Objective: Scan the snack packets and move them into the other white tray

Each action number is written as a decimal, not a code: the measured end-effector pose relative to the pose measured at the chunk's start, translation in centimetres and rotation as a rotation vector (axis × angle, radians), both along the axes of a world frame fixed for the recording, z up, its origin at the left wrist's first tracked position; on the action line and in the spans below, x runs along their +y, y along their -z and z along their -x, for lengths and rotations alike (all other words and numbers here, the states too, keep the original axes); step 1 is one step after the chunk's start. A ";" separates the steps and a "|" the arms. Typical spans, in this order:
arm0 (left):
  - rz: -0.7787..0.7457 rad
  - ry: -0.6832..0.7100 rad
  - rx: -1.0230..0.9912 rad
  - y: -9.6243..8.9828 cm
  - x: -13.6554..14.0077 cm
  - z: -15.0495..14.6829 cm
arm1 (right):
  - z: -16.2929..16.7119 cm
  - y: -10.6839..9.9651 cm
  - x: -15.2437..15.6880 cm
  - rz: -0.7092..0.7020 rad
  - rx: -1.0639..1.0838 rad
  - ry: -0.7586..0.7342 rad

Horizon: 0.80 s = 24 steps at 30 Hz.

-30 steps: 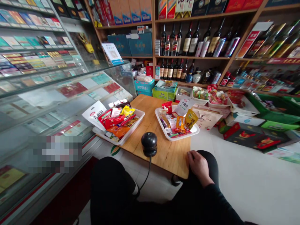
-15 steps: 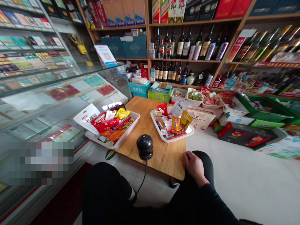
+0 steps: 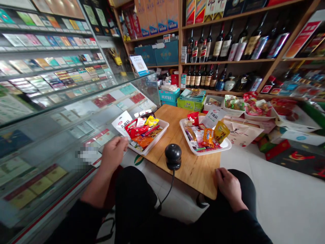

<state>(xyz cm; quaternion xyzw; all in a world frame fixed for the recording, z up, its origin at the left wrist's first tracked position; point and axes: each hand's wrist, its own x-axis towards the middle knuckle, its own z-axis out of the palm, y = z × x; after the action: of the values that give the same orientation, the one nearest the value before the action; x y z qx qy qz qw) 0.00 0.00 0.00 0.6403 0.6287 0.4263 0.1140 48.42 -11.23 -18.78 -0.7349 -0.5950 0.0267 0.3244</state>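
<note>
My left hand (image 3: pixel 114 150) is raised at the near-left corner of the left white tray (image 3: pixel 159 135). Its fingers are curled and pressed together, hiding that corner; whether they grip the rim I cannot tell. A heap of wrapped snacks fills this tray, with a white packet (image 3: pixel 122 122) leaning out at the left. Closed in a loose fist, my right hand (image 3: pixel 230 188) rests on my right thigh beside the table's corner. Farther in stands the right white tray (image 3: pixel 226 146), also with snacks, including an orange packet (image 3: pixel 208 137) and a gold packet (image 3: pixel 221 132).
A black round device (image 3: pixel 173 153) with a cable stands on the wooden table (image 3: pixel 175 118) near its front edge. To the left runs a glass display counter (image 3: pixel 76 101). Shelves behind hold wine bottles (image 3: pixel 225 45). Boxes and a paper bag (image 3: pixel 243 134) sit beyond the table.
My left hand has come into view from below and reached the left tray's corner. The view has turned left, so everything sits farther right. My right hand stays on my thigh.
</note>
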 end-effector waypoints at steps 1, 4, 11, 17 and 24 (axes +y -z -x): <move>0.024 0.008 0.079 1.0 0.5 0.1 | 0.2 0.1 0.0 0.005 0.005 -0.006; 0.050 0.109 0.379 4.4 2.7 -0.4 | 0.8 0.1 0.0 0.024 0.024 -0.036; 0.162 0.158 0.737 6.5 6.8 -2.3 | 1.7 -0.2 -0.2 0.036 0.056 -0.062; 0.234 0.216 0.771 6.0 8.2 -2.8 | 1.6 -0.1 -0.1 0.034 0.057 -0.061; 0.105 -0.062 0.666 5.7 7.7 -1.4 | 2.4 -1.7 -0.3 0.021 0.270 -0.017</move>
<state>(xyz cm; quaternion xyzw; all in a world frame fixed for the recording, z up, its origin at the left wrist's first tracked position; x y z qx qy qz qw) 1.43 7.75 -5.69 0.7181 0.6718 0.1639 -0.0778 45.99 -11.55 -17.06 -0.7229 -0.5518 0.1343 0.3936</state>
